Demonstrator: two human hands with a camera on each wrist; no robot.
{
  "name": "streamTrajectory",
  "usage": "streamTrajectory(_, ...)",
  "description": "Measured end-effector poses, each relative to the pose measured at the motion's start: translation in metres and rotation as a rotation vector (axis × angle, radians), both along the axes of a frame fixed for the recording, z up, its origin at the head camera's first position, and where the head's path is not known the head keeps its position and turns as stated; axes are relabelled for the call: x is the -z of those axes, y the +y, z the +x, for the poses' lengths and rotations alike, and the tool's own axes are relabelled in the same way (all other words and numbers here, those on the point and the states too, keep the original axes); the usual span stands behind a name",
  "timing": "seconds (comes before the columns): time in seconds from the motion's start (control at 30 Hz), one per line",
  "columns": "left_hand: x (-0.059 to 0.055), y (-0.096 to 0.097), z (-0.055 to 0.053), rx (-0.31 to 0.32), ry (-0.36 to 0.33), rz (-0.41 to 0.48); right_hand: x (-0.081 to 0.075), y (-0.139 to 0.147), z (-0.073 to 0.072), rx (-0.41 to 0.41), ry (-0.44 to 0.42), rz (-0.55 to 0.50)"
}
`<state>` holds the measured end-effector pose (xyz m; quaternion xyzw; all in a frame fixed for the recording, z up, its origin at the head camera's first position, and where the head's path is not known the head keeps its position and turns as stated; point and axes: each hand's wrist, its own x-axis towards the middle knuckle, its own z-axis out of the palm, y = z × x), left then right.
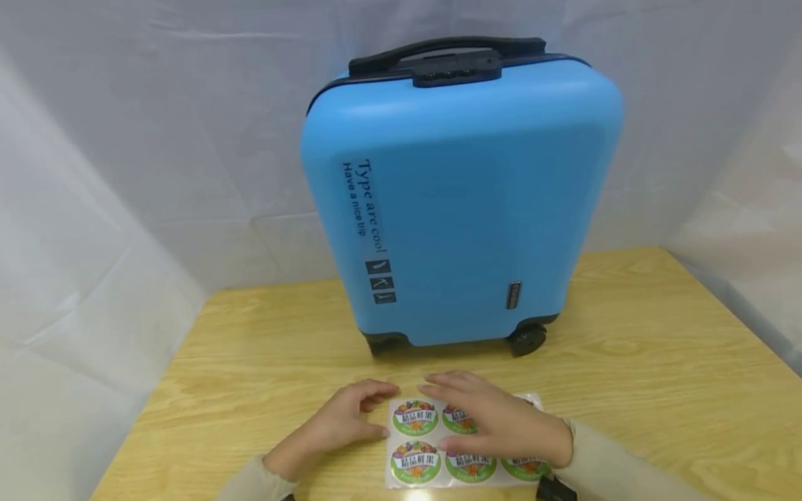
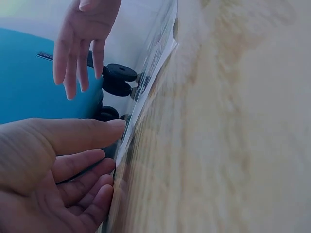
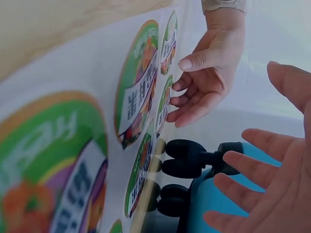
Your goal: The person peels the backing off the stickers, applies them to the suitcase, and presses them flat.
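A sheet of round fruit stickers (image 1: 443, 479) lies on the wooden table. Green, orange and white labels are printed on it in rows. Beside its left edge is my left hand (image 1: 347, 417), fingers loosely bent and thumb tip close to the sheet. The left wrist view shows that hand's fingertips (image 2: 108, 167) low at the sheet's edge, with nothing between thumb and fingers. Over the sheet's upper right part is my right hand (image 1: 501, 424), its fingers extended and spread, hiding some stickers. In the right wrist view its fingers (image 3: 255, 170) hold nothing.
A blue hard-shell suitcase (image 1: 464, 223) stands upright on the table just behind the sheet, its black wheels (image 1: 528, 339) toward my hands and its black handle (image 1: 447, 47) on top. Pale cloth (image 1: 188, 139) hangs around the table (image 1: 269, 327).
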<state>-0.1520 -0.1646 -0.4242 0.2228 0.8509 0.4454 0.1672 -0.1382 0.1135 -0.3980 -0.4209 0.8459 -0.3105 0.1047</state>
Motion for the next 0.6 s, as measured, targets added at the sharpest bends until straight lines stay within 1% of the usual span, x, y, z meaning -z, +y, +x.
streamTrajectory(0.07,0.0,0.0,0.0,0.005,0.01,-0.013,0.0,-0.003,-0.002,-0.005,-0.017,-0.006)
streamTrajectory(0.27,0.003,-0.001,0.001,0.0,0.002,-0.024,0.001,-0.009,-0.005,-0.016,-0.092,-0.024)
streamTrajectory(0.43,0.002,-0.001,0.0,-0.007,0.034,-0.043,0.003,-0.01,-0.005,-0.008,-0.09,-0.019)
streamTrajectory(0.6,0.002,0.001,0.0,-0.004,0.074,-0.045,0.004,-0.013,-0.005,-0.019,-0.081,-0.042)
